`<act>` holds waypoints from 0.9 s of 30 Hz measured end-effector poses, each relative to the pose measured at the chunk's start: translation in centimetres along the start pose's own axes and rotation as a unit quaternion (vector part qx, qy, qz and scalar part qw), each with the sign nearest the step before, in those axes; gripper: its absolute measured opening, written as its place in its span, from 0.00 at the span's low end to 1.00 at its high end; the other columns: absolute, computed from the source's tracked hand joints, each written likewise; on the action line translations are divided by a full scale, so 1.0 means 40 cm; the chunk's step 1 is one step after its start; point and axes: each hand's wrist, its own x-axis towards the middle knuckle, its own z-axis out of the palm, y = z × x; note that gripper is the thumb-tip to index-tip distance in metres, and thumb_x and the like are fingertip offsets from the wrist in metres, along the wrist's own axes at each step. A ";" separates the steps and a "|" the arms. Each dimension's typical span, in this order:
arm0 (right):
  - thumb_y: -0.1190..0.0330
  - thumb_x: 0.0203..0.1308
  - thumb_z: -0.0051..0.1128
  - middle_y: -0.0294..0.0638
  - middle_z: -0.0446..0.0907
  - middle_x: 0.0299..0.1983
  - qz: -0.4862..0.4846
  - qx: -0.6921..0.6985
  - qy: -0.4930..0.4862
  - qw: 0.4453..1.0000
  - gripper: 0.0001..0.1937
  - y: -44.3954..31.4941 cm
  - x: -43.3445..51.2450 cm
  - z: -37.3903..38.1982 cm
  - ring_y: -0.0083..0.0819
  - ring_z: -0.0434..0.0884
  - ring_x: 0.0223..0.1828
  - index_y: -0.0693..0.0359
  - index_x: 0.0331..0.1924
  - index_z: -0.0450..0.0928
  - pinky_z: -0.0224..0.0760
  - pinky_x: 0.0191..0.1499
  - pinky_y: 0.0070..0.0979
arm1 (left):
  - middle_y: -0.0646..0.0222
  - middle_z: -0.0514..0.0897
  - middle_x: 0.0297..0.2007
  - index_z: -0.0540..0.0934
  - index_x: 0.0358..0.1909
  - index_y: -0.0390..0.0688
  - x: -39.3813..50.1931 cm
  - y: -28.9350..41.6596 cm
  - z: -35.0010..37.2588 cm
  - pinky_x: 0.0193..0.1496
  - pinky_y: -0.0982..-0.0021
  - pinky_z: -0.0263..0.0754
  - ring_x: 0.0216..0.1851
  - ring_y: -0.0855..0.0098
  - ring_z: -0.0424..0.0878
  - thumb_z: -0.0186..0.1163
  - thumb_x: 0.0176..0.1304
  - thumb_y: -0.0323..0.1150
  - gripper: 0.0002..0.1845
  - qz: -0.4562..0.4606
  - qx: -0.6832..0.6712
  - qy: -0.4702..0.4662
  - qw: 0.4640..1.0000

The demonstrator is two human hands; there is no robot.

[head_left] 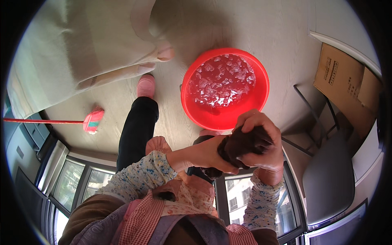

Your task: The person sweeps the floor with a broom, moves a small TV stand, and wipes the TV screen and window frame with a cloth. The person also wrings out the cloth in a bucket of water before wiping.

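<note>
A wet-looking dark brown cloth (249,145) is bunched up between my two hands, close in front of my body. My left hand (211,153) grips its lower left part, where a dark end hangs beneath the fingers. Around the upper right part of the bundle my right hand (265,144) is closed, its fingers curled over the top. Just beyond the hands a red plastic basin (263,88) stands on the floor. Soapy water (220,79) with patches of foam lies in it.
A broom (93,120) with a red handle lies at left, below a pale draped cloth (101,43). To the right are a grey chair (329,180) and a flattened cardboard box (341,79) against the wall. My pink shoe (146,85) rests left of the basin.
</note>
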 end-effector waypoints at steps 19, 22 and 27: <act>0.73 0.45 0.69 0.41 0.78 0.34 0.020 -0.277 0.426 0.861 0.17 0.262 0.134 0.057 0.32 0.79 0.36 0.64 0.41 0.77 0.74 0.43 0.29 | 0.47 0.80 0.48 0.61 0.65 0.40 0.134 -0.099 -0.084 0.47 0.53 0.78 0.49 0.46 0.81 0.74 0.48 0.38 0.45 0.144 0.394 0.423 0.804; 0.72 0.49 0.69 0.35 0.77 0.33 0.040 -0.182 0.481 0.856 0.17 0.287 0.133 0.038 0.26 0.77 0.36 0.66 0.43 0.77 0.73 0.42 0.26 | 0.47 0.74 0.54 0.61 0.66 0.41 0.126 -0.096 -0.095 0.48 0.53 0.78 0.50 0.45 0.79 0.73 0.49 0.36 0.44 0.184 0.480 0.389 0.765; 0.63 0.56 0.70 0.43 0.78 0.50 0.037 -0.078 0.468 0.880 0.31 0.278 0.013 0.033 0.28 0.77 0.46 0.67 0.60 0.69 0.72 0.48 0.26 | 0.50 0.68 0.58 0.62 0.67 0.42 0.052 -0.099 -0.069 0.50 0.53 0.78 0.54 0.45 0.75 0.70 0.51 0.33 0.41 0.276 0.601 0.293 0.690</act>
